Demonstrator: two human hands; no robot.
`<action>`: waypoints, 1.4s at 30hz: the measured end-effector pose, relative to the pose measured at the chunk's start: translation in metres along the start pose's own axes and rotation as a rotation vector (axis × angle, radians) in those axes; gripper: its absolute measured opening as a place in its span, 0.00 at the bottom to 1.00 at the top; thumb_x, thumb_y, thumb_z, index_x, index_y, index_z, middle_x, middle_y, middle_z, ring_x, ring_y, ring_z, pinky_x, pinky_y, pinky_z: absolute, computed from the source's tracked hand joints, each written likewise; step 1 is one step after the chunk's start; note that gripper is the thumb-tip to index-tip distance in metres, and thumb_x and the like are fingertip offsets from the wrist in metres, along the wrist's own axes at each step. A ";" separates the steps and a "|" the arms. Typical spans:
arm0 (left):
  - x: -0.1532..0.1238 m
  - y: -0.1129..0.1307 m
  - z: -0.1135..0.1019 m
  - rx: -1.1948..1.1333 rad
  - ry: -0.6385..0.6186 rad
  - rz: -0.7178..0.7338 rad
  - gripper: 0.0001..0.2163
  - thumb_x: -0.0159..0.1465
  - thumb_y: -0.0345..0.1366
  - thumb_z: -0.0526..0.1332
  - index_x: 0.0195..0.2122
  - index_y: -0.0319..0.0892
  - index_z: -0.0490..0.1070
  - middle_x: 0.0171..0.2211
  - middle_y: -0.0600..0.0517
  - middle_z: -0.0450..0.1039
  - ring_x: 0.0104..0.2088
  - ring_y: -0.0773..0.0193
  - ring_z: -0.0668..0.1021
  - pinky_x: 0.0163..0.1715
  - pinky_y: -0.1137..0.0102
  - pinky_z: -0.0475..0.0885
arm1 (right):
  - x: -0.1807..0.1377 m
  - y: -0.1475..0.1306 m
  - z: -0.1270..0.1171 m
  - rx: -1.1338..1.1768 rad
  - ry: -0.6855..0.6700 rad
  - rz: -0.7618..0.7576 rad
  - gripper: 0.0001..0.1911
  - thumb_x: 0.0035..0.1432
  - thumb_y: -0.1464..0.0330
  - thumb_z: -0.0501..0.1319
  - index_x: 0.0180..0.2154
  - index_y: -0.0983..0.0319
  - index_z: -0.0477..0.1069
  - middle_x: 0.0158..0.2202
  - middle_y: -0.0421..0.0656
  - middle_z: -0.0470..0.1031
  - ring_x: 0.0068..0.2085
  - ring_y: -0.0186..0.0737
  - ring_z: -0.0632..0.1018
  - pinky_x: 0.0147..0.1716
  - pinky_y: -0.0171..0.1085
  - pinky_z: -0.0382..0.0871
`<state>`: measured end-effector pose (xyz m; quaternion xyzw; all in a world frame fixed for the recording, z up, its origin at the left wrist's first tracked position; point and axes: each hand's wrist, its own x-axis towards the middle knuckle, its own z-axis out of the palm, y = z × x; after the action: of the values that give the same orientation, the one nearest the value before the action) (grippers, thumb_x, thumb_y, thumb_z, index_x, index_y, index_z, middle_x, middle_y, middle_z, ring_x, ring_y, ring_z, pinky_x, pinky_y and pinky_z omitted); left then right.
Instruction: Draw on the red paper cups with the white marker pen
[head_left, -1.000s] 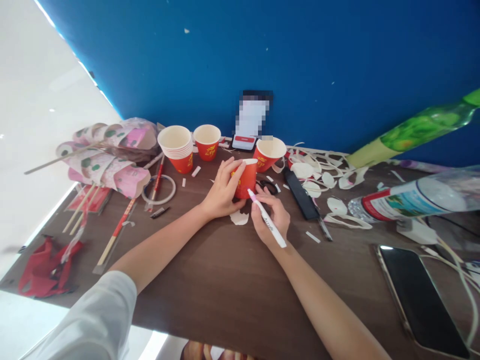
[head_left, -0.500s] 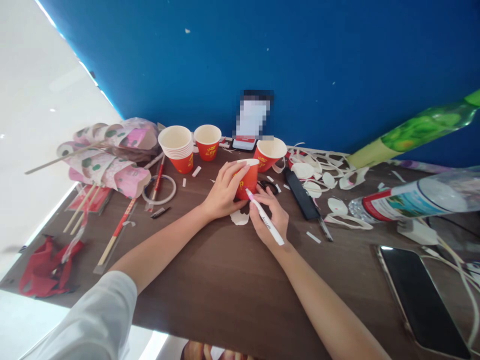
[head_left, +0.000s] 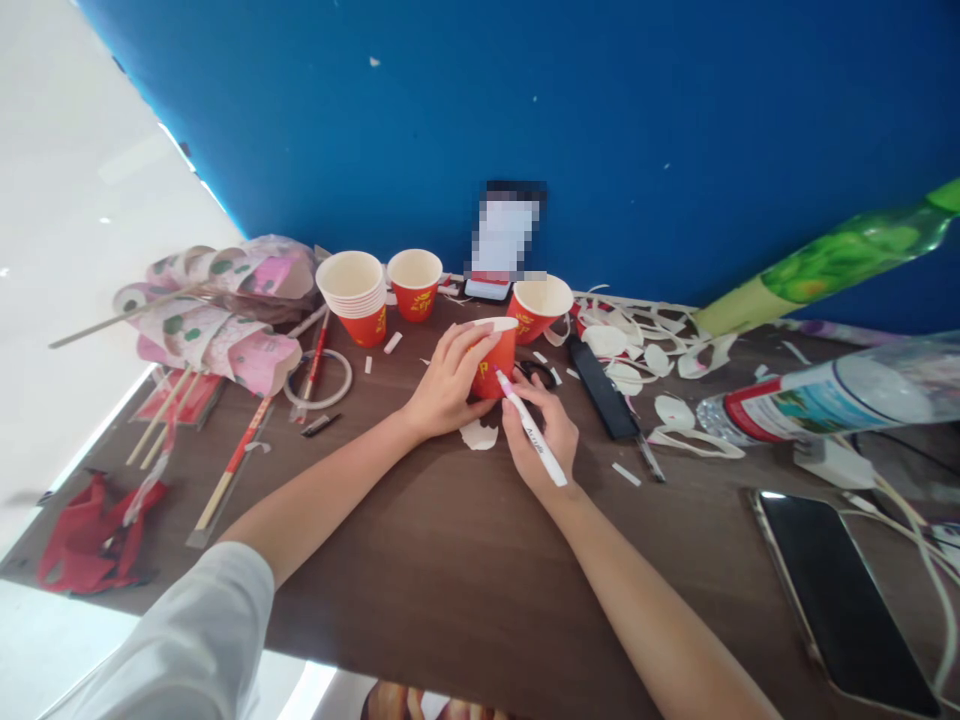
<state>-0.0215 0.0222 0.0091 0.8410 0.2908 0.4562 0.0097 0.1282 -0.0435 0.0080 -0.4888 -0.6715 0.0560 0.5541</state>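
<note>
Red paper cup (head_left: pixel 503 348), rim uppermost, between the two hands above the brown table (head_left: pixel 420 560); whether its base rests there cannot be told. Left hand (head_left: pixel 445 382): fingers spread over the far side and thumb low, gripping the cup, presumably to steady its curved wall. Right hand (head_left: pixel 556 432): fingers closed around a white marker (head_left: pixel 535 432) in a writing grip, its pink tip at the cup's wall, probably for fine control. Just behind stands another red cup (head_left: pixel 528 322); farther left, a cup stack (head_left: pixel 365 328). Beyond, a phone (head_left: pixel 501 235) leans on the blue wall (head_left: pixel 360 150), apparently angled for viewing.
</note>
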 end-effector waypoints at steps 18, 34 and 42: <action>-0.004 0.001 0.003 -0.115 -0.063 -0.074 0.42 0.61 0.40 0.62 0.67 0.44 0.31 0.66 0.35 0.41 0.66 0.42 0.52 0.60 0.45 0.58 | -0.006 0.002 -0.001 0.118 0.033 -0.055 0.10 0.59 0.70 0.59 0.44 0.59 0.68 0.43 0.46 0.80 0.49 0.48 0.80 0.57 0.57 0.68; -0.001 -0.001 0.000 -0.063 -0.046 -0.134 0.42 0.56 0.34 0.63 0.65 0.41 0.36 0.62 0.36 0.54 0.63 0.45 0.60 0.62 0.43 0.52 | -0.005 0.008 0.001 0.232 0.085 0.150 0.11 0.63 0.61 0.55 0.44 0.59 0.67 0.52 0.50 0.75 0.55 0.49 0.76 0.56 0.55 0.67; 0.000 0.000 -0.001 -0.023 -0.022 -0.085 0.41 0.55 0.33 0.63 0.65 0.40 0.39 0.59 0.36 0.57 0.60 0.45 0.63 0.59 0.47 0.57 | -0.005 0.006 -0.003 0.078 0.148 0.099 0.09 0.60 0.66 0.59 0.43 0.58 0.71 0.40 0.45 0.79 0.50 0.49 0.78 0.52 0.52 0.74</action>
<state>-0.0221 0.0219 0.0091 0.8326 0.3206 0.4496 0.0419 0.1336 -0.0453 0.0022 -0.5025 -0.6010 0.0734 0.6172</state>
